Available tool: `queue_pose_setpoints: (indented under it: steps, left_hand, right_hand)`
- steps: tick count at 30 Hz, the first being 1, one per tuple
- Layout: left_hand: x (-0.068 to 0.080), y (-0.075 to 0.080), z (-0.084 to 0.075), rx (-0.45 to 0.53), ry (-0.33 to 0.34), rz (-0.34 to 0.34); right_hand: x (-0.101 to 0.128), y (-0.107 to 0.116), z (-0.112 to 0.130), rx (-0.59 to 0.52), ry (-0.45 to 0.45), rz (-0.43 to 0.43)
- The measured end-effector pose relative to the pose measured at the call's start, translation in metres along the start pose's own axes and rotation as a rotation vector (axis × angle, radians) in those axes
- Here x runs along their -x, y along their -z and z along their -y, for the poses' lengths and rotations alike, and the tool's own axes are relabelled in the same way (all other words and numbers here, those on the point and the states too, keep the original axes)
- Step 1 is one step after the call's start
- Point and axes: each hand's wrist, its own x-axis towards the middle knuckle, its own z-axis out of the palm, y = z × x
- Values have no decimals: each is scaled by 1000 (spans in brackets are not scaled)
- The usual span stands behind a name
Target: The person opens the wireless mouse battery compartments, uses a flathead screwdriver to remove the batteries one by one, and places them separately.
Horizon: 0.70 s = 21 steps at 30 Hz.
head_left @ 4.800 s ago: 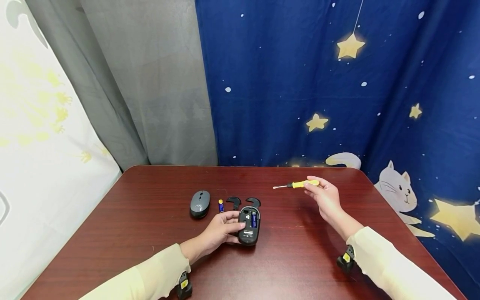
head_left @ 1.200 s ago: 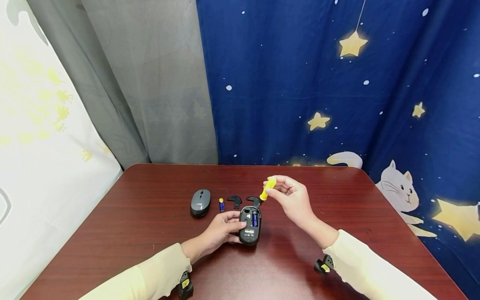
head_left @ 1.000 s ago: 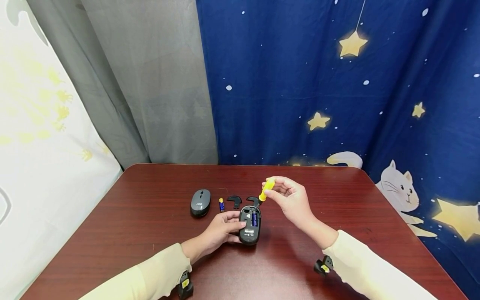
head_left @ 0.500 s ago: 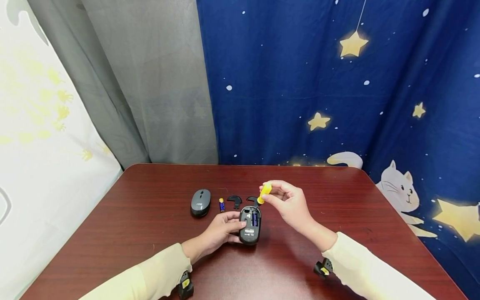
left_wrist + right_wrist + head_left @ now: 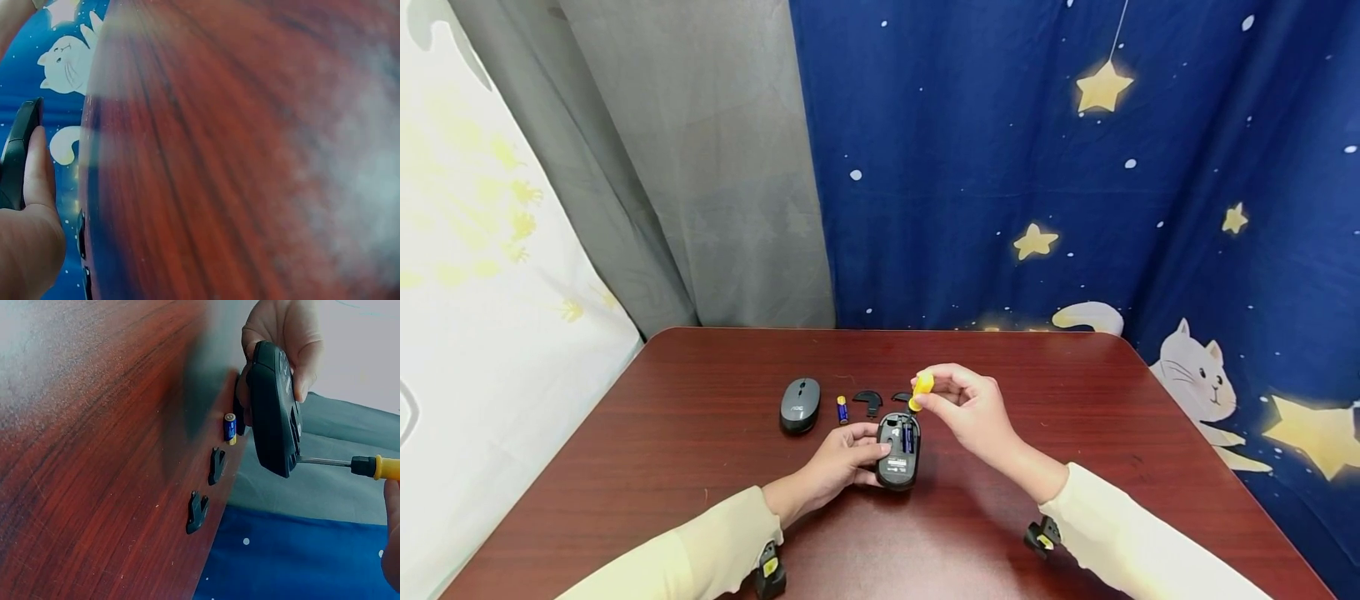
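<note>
My left hand (image 5: 848, 454) grips a black computer mouse (image 5: 897, 471) by its side, underside up, with the thumb on the bottom face. Its battery bay lies uncovered, and a blue battery (image 5: 908, 438) sits inside. My right hand (image 5: 973, 412) pinches the yellow handle of a screwdriver (image 5: 922, 388) above the mouse's far end. In the right wrist view the screwdriver's metal shaft (image 5: 325, 462) meets the mouse's underside near that end, and the mouse is held up off the table. The left wrist view catches only the mouse's edge (image 5: 17, 156) and part of the left hand.
A second, grey mouse (image 5: 801, 405) rests upright at the left on the brown table (image 5: 722, 433). Beside it lie a loose blue and yellow battery (image 5: 842, 409) and two black covers, one cover (image 5: 868, 402) in full sight, the other cover (image 5: 901, 397) partly behind the screwdriver.
From the right, my right hand has brought the screwdriver over to the mouse; lately it has shifted slightly left and down, the handle tipping more upright. My left hand keeps its grip.
</note>
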Motion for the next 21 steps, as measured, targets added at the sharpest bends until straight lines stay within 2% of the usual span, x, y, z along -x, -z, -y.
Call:
queue_pose_setpoints:
  steps: [5, 10, 17, 21]
  left_hand:
    - [-1, 1, 1, -7, -8, 0]
    - [0, 1, 0, -13, -9, 3]
    - [2, 0, 1, -18, 4, -3]
    - [1, -1, 1, -20, 3, 2]
  right_hand:
    - [-5, 0, 6, 29, -16, -17]
    - [-12, 1, 5, 42, -74, -48]
    - [-16, 9, -25, 8, -144, -81]
    - [-19, 14, -29, -12, -191, -101]
